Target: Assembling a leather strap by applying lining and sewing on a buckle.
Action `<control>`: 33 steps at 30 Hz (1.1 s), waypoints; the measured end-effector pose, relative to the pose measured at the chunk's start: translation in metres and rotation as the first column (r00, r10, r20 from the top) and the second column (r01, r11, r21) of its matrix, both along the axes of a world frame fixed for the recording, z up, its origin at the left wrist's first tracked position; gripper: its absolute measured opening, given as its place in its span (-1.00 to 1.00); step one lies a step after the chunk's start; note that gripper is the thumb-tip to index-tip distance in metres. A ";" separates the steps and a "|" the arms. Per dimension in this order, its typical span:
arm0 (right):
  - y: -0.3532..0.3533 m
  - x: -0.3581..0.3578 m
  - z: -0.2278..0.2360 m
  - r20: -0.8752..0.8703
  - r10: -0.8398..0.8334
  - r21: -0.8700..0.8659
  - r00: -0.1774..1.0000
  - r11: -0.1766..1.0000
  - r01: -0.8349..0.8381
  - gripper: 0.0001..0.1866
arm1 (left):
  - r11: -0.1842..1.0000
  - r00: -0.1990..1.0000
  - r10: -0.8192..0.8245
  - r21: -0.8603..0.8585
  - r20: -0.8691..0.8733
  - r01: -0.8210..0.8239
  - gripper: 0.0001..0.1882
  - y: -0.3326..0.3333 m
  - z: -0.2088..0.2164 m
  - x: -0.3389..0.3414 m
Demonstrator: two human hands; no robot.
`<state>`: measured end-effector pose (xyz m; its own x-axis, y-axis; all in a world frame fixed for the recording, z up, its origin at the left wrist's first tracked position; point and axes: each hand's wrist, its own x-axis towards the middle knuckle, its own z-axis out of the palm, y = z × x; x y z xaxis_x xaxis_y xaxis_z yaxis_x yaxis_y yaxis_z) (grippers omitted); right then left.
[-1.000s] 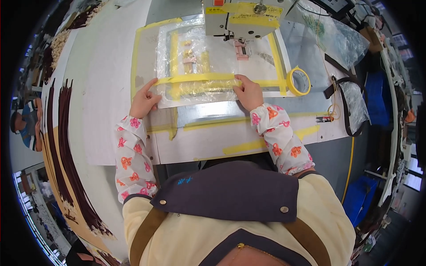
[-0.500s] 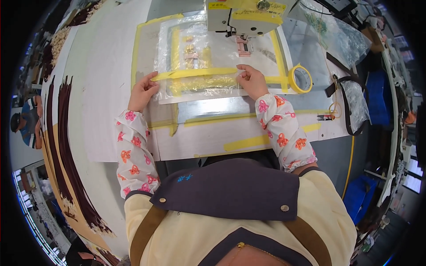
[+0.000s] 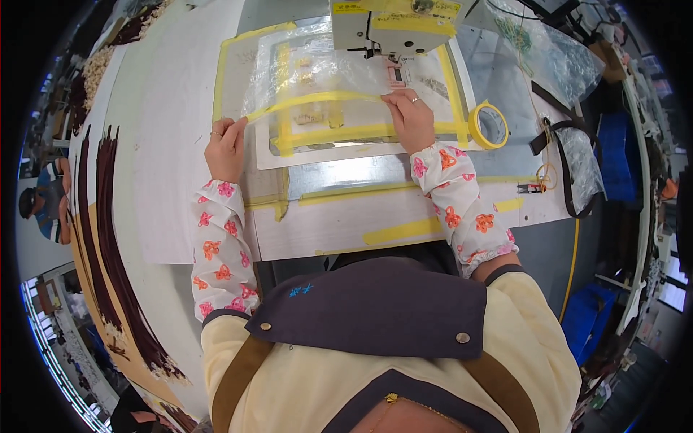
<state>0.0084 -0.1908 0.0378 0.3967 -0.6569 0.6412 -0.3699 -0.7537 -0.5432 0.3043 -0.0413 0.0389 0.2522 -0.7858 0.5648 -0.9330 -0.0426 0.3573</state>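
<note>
A strip of yellow tape [image 3: 314, 98] stretches between my hands, bowed slightly upward in the middle. My left hand [image 3: 225, 148] pinches its left end, while the fingers of my right hand [image 3: 411, 121] are closed on the right end. Clear plastic film [image 3: 267, 76] hangs along the strip and spreads behind it, creased and shiny. Below lies a white-edged flat panel [image 3: 332, 149] with yellow tape along its borders. The needle area of a sewing machine [image 3: 393, 32] stands over the panel's far right part, with a small pink piece [image 3: 395, 74] beneath it.
A yellow tape roll [image 3: 489, 125] lies right of the panel. Farther right are black straps [image 3: 567, 130], a small thread snipper [image 3: 530, 188] and a clear plastic bag [image 3: 559, 61]. Bundles of dark brown strips [image 3: 119, 267] lie at left. Another person [image 3: 47, 198] is at far left.
Both hands have lifted the tape strip with the film and carried it slightly away from me. The near taped edge of the panel, covered by film before, now shows bare.
</note>
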 end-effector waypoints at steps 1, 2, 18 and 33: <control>0.002 0.000 -0.004 0.003 0.005 0.004 1.000 1.000 -0.005 -0.89 | 1.000 1.000 0.012 -0.014 0.004 -0.012 -0.84 0.005 -0.008 0.003; 0.004 -0.001 -0.008 0.005 -0.001 0.003 1.000 1.000 0.001 -0.90 | 1.000 1.000 0.007 -0.009 0.003 -0.007 -0.84 0.005 -0.006 0.001; 0.005 0.005 -0.004 0.509 0.003 0.676 0.861 0.619 -0.401 -0.67 | 0.923 0.873 -0.374 0.214 0.315 0.319 -0.50 -0.059 0.019 -0.067; 0.037 0.018 0.013 -0.355 0.047 -0.112 0.934 0.989 -0.092 -0.54 | 0.940 0.837 -0.341 0.139 0.428 0.312 -0.68 -0.052 -0.007 -0.066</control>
<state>0.0260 -0.1534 0.0504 0.6528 -0.5430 0.5282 -0.4637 -0.8378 -0.2882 0.2386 -0.0934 0.0319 -0.2877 -0.8152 0.5027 -0.9549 0.2841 -0.0860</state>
